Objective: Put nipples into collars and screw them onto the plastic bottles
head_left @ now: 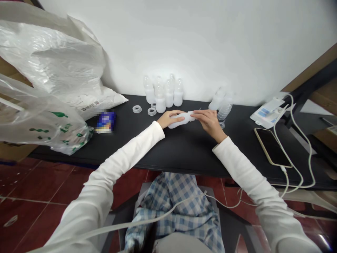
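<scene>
Over the black table (pixel 189 154), mid-frame, a white bottle (pixel 186 116) is pointing rightward, left hand (pixel 167 118) clasping its body, right hand (pixel 210 122) touching its neck, pinch unclear.

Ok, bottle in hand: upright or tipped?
Tipped. The bottle slants close to flat, its body in the left hand, its neck end at the right hand.

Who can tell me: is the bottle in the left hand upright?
No, the bottle lies nearly sideways, its neck pointing toward the right hand.
</scene>
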A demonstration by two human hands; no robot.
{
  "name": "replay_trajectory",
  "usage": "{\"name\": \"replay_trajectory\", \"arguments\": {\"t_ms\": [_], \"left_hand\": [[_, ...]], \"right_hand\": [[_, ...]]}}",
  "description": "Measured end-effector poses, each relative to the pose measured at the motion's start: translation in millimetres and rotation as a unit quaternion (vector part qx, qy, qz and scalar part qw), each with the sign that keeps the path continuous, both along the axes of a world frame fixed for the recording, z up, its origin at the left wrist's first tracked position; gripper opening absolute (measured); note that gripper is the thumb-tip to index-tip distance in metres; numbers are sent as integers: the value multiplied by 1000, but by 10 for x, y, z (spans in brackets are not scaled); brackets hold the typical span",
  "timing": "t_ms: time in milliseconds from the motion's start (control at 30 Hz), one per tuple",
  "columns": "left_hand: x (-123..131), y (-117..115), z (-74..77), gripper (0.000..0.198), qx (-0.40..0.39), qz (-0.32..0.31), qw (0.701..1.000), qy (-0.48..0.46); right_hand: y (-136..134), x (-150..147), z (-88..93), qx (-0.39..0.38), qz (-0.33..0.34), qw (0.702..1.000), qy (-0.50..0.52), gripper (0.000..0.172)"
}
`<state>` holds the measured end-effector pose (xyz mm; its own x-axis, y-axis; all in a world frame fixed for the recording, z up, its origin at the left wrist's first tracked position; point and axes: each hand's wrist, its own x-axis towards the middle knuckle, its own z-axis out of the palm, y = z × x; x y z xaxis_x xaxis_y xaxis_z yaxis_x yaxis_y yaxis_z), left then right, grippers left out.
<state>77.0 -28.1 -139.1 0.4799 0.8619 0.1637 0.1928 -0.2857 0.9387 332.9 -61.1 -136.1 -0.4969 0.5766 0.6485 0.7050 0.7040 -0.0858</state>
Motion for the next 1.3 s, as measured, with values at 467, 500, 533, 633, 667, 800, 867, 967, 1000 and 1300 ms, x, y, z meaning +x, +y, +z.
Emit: {"name": "replay_trajectory", "arguments": {"t_ms": [467, 500, 533, 633, 667, 800, 867, 967, 1000, 1300], "left_hand": [[-91, -83, 46, 61, 247, 48, 948, 195], [-89, -90, 51, 61, 237, 43, 952, 192], [-88, -95, 55, 60, 228, 38, 955, 186], [-87, -98, 46, 60, 223, 32, 959, 173], [-86, -92, 35, 60, 235, 32, 956, 176], [-72, -52, -23, 63, 343, 46, 915, 206], [-61, -29, -48, 65, 399, 50, 888, 225], [-50, -3, -70, 64, 454, 36, 854, 251], [-50, 4, -75, 63, 464, 31, 847, 255], [-74, 51, -105, 61, 474, 49, 839, 262]], "right_hand": [[31, -35, -68, -48, 51, 995, 63, 37], [29, -36, -66, -46, 52, 995, 67, 35], [28, -35, -65, -45, 51, 995, 69, 34], [31, -23, -62, -51, 49, 995, 71, 33], [34, -18, -62, -57, 49, 995, 70, 35], [61, -10, -87, -90, 33, 993, 69, 45], [79, -18, -110, -97, 11, 994, 57, 53], [96, -37, -144, -112, -24, 993, 29, 67], [98, -42, -152, -119, -34, 992, 25, 69], [51, -31, -141, -82, -50, 995, 6, 52]]}}
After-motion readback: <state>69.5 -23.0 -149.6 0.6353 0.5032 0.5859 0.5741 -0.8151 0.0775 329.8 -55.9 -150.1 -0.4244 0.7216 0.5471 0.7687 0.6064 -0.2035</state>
